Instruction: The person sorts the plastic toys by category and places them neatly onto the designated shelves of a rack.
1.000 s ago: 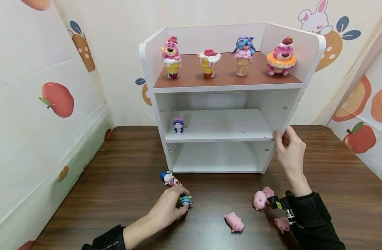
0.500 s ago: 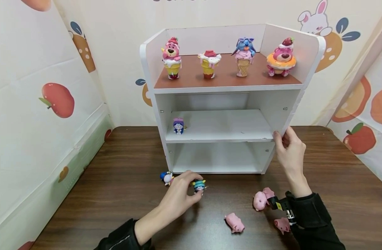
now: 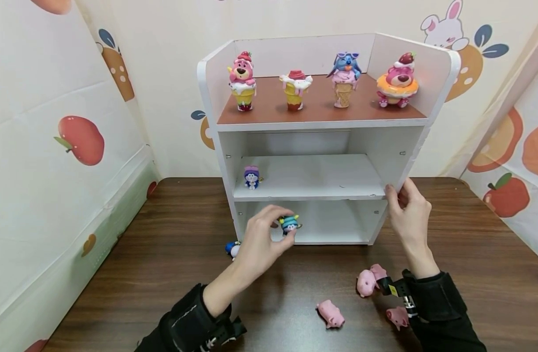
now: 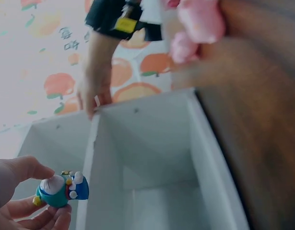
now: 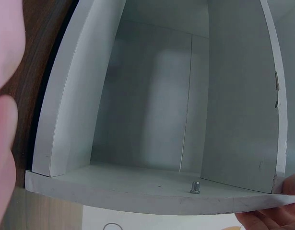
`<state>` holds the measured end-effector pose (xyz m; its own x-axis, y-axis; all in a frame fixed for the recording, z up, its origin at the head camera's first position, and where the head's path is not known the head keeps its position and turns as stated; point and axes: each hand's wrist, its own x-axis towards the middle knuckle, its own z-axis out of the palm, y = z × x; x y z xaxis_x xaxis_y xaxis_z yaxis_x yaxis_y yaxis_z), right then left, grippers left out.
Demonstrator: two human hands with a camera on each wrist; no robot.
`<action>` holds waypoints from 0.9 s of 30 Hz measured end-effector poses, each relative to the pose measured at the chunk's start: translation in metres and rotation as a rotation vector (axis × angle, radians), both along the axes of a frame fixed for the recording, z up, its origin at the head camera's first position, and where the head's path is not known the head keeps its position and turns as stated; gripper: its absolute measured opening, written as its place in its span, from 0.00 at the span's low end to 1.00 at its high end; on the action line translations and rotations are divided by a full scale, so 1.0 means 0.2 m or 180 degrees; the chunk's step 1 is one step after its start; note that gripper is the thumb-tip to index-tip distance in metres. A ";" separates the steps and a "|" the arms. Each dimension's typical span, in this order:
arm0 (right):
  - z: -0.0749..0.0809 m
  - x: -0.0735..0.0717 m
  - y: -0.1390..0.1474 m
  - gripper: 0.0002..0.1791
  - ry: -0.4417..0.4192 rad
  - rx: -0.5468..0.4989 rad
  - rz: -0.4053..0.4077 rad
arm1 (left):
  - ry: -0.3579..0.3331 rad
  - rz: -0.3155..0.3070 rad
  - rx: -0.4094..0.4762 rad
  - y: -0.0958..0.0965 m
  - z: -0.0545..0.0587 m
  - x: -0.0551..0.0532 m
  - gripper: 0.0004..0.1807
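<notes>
My left hand (image 3: pixel 261 242) pinches a small figurine (image 3: pixel 289 224) with a teal striped hat and yellow tips between thumb and fingers. It is held up in front of the white shelf unit's (image 3: pixel 330 173) lower compartment. In the left wrist view, the same figurine (image 4: pixel 58 191) shows its blue, white and red parts. My right hand (image 3: pixel 407 212) grips the right side panel at middle-board height, thumb at the front edge. On the middle board's left end stands a purple-hatted figurine (image 3: pixel 251 177). A blue and white figurine (image 3: pixel 232 249) lies on the table, partly hidden behind my left hand.
Along the top board stand a pink bear cone (image 3: pixel 242 83), a topless ice-cream cup (image 3: pixel 295 90), a blue character cone (image 3: pixel 344 80) and a bear in an orange ring (image 3: pixel 396 83). Several pink pigs (image 3: pixel 330 314) lie on the brown table (image 3: pixel 176 230), some beside my right forearm.
My left hand has lifted the teal-hatted figurine from the table and carried it forward and right, up to the shelf unit. The right hand stays on the side panel.
</notes>
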<state>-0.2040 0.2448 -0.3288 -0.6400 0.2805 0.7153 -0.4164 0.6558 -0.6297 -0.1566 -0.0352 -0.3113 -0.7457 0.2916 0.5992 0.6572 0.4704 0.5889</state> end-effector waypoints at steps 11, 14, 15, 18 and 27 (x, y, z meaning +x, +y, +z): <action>0.00 0.00 0.00 0.12 -0.0010 -0.0019 -0.0016 | 0.0115 0.0226 0.0230 0.05 0.13 -0.12 0.12; 0.00 0.00 0.00 0.12 -0.0020 -0.0010 -0.0019 | 0.0045 0.0307 0.0258 0.06 0.15 -0.14 0.12; 0.00 0.00 0.00 0.12 -0.0020 -0.0009 -0.0016 | 0.0020 0.0342 0.0261 0.07 0.15 -0.15 0.12; 0.00 0.00 -0.01 0.12 -0.0013 0.0006 -0.0019 | -0.0041 0.0426 0.0274 0.08 0.16 -0.18 0.13; 0.00 0.00 0.00 0.12 0.0005 0.0007 -0.0032 | -0.0091 0.0395 0.0407 0.10 0.17 -0.28 0.14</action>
